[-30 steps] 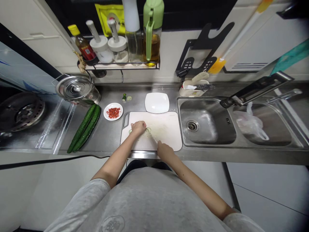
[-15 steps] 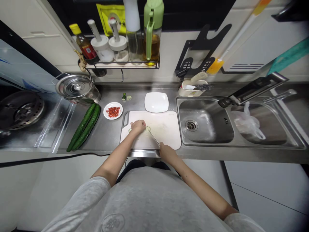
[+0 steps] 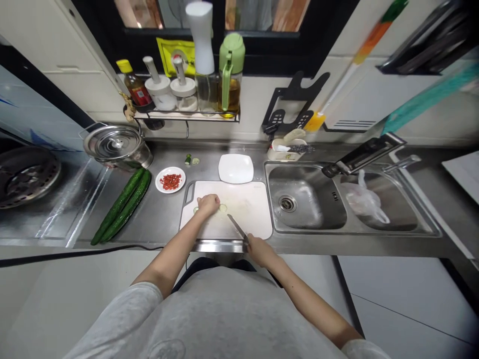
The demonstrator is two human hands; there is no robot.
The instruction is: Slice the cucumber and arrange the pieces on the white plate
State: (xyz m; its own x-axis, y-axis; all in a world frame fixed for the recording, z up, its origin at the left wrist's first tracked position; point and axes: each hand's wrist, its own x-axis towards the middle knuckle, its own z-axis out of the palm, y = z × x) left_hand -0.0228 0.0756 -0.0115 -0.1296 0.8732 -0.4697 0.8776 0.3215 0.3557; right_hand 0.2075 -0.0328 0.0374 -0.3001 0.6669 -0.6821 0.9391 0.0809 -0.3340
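A white cutting board [image 3: 250, 204] lies on the steel counter in front of me. My left hand [image 3: 208, 204] rests closed on a piece of cucumber [image 3: 223, 208] near the board's left side, and most of the piece is hidden under the fingers. My right hand [image 3: 258, 248] is closed on the handle of a knife [image 3: 236, 227] at the board's near edge. The blade points up and left toward the cucumber and stops short of it.
Two whole cucumbers [image 3: 121, 205] lie left of the board beside a lidded steel pot [image 3: 114, 143]. A small dish of chopped red chilli [image 3: 170, 180] and an empty white plate [image 3: 235, 168] sit behind the board. A double sink [image 3: 307, 202] is to the right; a bottle rack [image 3: 187, 89] hangs above.
My right hand has drawn the knife back toward me, off the cucumber piece. The left hand stays on the cucumber. The camera has tilted up, showing more of the wall.
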